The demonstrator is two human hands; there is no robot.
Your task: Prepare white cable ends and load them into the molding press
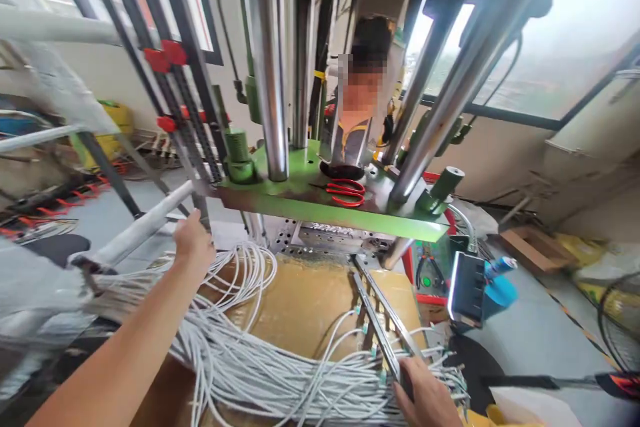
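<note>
My left hand (193,245) reaches forward over a thick bundle of white cables (240,347), its fingers curled near the left corner of the green press plate (305,203); what they grip is hidden. My right hand (425,397) sits at the lower right, fingers closed on the near end of a long metal bar (380,320) that holds a row of cable ends with green connectors. The cables spread across a brown cardboard sheet (300,300).
A green vertical press with shiny steel columns (267,67) stands ahead. Red scissors (346,191) lie on its plate. Another person (363,100) stands behind the machine. A control box (467,290) and blue object (500,283) hang at right. A white tube frame (145,227) is left.
</note>
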